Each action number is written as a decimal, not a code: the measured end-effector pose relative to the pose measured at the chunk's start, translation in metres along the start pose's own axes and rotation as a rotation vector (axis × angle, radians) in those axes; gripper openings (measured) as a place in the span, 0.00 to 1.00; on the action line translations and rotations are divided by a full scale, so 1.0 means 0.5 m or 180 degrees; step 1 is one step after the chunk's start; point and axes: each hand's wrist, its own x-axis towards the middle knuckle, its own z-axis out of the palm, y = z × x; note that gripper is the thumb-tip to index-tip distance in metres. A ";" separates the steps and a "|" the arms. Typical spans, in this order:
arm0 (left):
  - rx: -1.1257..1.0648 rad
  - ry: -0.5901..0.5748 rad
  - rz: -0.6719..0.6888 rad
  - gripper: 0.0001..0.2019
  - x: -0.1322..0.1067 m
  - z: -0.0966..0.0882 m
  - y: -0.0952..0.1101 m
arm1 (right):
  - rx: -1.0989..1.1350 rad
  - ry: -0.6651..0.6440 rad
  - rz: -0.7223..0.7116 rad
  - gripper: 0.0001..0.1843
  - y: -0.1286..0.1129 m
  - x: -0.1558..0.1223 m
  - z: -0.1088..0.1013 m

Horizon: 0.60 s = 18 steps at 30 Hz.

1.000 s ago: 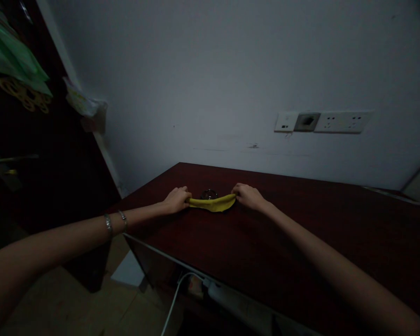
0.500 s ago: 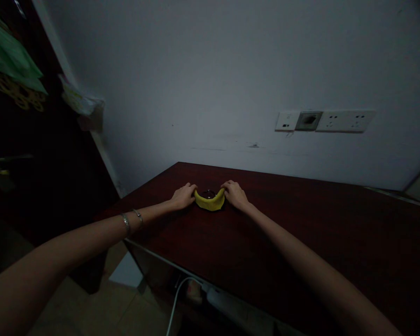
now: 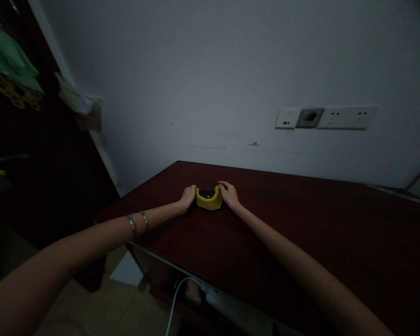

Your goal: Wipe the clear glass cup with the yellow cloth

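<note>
A yellow cloth [image 3: 207, 202] curves around the near side of a small round glass object [image 3: 206, 192] on the dark red table [image 3: 301, 224]. My left hand [image 3: 188, 196] pinches the cloth's left end, fingers closed. My right hand [image 3: 228, 193] pinches its right end in the same way. Both hands rest on the tabletop, close on either side of the glass object. Two bracelets [image 3: 138, 222] sit on my left wrist.
The table stands against a white wall with a row of sockets [image 3: 325, 117]. A dark cabinet [image 3: 28, 163] with green and yellow items hanging stands to the left. A white cable [image 3: 175, 303] and a grey bar run below the table's front edge.
Both hands have drawn together and slightly forward, bending the stretched-out yellow cloth into a tight curve around the glass object.
</note>
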 end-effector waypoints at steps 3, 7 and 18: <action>-0.0291 0.0091 -0.0087 0.20 -0.002 0.019 0.003 | 0.0356 0.0125 0.0225 0.20 0.001 -0.001 0.019; -0.0628 0.0361 -0.0126 0.17 -0.004 0.043 0.009 | 0.0752 0.0257 0.0400 0.22 -0.002 -0.004 0.045; -0.1526 0.0976 -0.0339 0.14 -0.005 0.088 0.008 | 0.1112 0.0502 0.0579 0.22 -0.029 -0.019 0.098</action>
